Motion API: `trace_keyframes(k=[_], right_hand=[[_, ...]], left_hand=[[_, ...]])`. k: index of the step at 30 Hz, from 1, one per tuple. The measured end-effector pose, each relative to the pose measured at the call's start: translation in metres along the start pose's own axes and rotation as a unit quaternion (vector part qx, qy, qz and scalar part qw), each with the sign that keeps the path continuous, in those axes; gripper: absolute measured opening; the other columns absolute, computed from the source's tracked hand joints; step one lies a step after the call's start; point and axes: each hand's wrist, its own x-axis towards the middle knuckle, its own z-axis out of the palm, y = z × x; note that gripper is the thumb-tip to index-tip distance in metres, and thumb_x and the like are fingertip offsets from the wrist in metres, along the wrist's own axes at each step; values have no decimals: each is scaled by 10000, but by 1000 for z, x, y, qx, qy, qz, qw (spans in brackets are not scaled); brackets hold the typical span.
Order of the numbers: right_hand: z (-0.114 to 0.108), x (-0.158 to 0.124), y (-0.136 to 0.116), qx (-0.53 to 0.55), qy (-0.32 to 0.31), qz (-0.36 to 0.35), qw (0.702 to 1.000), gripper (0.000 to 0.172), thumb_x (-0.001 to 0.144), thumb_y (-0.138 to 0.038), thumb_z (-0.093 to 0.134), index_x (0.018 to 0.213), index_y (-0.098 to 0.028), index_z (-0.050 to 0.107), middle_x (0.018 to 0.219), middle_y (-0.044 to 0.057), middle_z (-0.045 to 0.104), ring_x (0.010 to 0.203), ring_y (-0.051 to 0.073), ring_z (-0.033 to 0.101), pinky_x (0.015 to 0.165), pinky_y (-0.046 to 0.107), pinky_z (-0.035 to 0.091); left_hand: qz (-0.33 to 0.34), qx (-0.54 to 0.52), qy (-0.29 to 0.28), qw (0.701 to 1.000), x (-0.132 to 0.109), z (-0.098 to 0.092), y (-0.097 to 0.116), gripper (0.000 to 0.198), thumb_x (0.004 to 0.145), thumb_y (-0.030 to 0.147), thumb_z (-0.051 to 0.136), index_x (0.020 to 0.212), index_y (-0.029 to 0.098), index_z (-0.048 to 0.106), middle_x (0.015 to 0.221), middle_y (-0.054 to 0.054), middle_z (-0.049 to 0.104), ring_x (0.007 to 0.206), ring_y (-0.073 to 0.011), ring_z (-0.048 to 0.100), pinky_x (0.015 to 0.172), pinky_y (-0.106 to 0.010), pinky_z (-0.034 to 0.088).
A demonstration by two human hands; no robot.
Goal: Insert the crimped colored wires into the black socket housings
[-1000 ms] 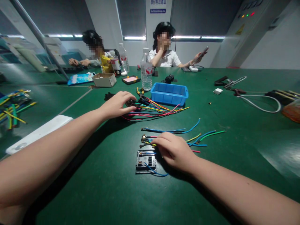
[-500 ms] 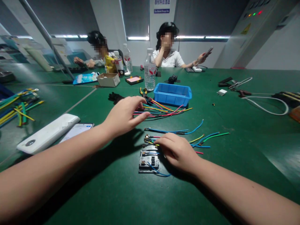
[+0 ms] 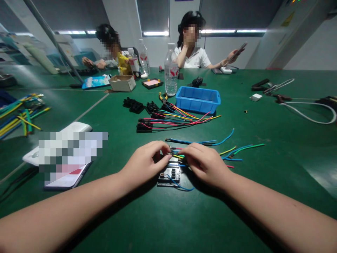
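Observation:
Several coloured wires (image 3: pixel 231 154) with metal ends lie in a row in front of me, their left ends at my fingertips. My left hand (image 3: pixel 147 160) is closed in a pinch at the metal ends of the wires. From the other side, my right hand (image 3: pixel 205 161) has its bent fingers closed on the wires, hiding their middle part. Just below both hands is a small black connector housing (image 3: pixel 168 182) with a thin blue wire (image 3: pixel 184 189) curving out of it. Above the hands lie a few blue and black wires (image 3: pixel 193 141).
Farther back are black housings with wires (image 3: pixel 144 125), yellow-handled pliers (image 3: pixel 162 96), a blue bin (image 3: pixel 197 102) and a water bottle (image 3: pixel 171 75). A phone (image 3: pixel 65 179) and white device (image 3: pixel 79 127) lie left, near a wire pile (image 3: pixel 25 119). Two people sit opposite.
My left hand has come down and toward me from above the black housings to the wire ends. My right hand stays at the wires. The view has tilted slightly down.

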Motion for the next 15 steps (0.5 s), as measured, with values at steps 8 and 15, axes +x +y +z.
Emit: trace_keyframes(k=[8,15], right_hand=[[-1,-1,0,7,-3,1,1000,272,866,-88,462,1074,-165,619,944,85,676,816,182,613,687,300,494],[-2,-2,-2,-50,0,3,999,313,870,-108,448,1127,-170,615,960,98,664,788,192,611,637,301,493]], left_hand=[[-18,-59,-7,998,2,0,1,131,876,302,564,841,205,644,816,3,681,758,-151,623,690,-287,473],[-35,-124,6,992,1,-1,-4,144,854,267,581,940,206,678,883,-12,697,769,-153,633,670,-282,492]])
